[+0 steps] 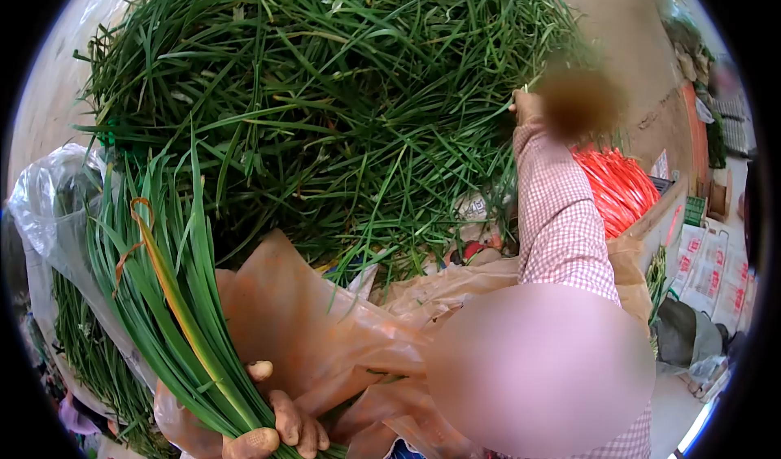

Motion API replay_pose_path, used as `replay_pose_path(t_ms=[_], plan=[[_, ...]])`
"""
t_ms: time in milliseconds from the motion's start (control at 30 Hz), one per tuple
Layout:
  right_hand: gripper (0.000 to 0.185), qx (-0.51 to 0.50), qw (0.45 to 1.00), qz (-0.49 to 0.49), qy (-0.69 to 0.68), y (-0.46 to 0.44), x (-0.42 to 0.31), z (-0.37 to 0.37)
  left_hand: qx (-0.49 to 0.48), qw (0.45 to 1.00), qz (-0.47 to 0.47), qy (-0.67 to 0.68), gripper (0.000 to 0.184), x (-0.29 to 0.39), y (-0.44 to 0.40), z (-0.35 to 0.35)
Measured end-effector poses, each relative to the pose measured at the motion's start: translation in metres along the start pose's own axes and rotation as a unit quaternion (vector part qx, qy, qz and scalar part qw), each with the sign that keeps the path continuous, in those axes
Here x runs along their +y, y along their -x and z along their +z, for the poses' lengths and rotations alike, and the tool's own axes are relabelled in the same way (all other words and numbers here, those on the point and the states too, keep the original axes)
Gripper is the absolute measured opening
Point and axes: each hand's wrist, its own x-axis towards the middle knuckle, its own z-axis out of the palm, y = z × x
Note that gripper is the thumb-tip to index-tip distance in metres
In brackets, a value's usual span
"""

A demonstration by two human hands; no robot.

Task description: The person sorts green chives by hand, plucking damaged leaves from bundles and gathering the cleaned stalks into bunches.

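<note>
A left hand (pixel 281 428) clamps green leaves (pixel 183 313) at lower left. The right hand (pixel 527 105) meets the leafy pile (pixel 325 93), upper right, grip unclear.

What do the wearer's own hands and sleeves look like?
Right hand bare; its long sleeve is fine pink-and-white check, reaching about to the wrist, blurred out higher up. Left hand bare too, no glove or ring visible; its sleeve isn't in view.

1 green-leaf bunch (pixel 146 296), 1 blade (pixel 175 298) yellowed, fans out near a tangled heap (pixel 325 93).
</note>
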Motion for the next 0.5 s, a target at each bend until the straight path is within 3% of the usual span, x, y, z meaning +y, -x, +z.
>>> replay_pose_path(t_ms=[67,100,200,300,367,433,500], plan=[[0.029,-0.011,0.999,-0.036,-0.007,-0.001,0.003,-0.025,-0.007,1.0,0.0,0.007,0.069,0.003,0.001,-0.006],[0.024,-0.032,0.993,-0.032,-0.113,0.005,0.001,-0.034,-0.032,0.999,-0.002,-0.017,0.067,0.006,-0.001,-0.015],[0.011,-0.102,0.963,-0.043,-0.247,0.034,-0.016,-0.072,-0.061,0.998,-0.01,-0.016,0.067,0.004,0.01,-0.012],[0.014,-0.158,0.919,-0.101,-0.346,0.063,-0.042,-0.089,-0.07,0.997,-0.015,-0.002,0.07,0.006,0.022,-0.016],[0.019,-0.168,0.912,-0.135,-0.349,0.096,-0.067,-0.098,-0.085,0.996,-0.011,-0.006,0.071,0.003,0.026,-0.027],[0.025,-0.178,0.903,-0.171,-0.353,0.143,-0.094,-0.108,-0.127,0.99,0.055,0.011,0.06,-0.003,0.027,-0.04],[0.033,-0.159,0.915,-0.199,-0.312,0.183,-0.113,-0.118,-0.122,0.99,0.03,0.063,0.068,0.002,0.034,-0.043]])
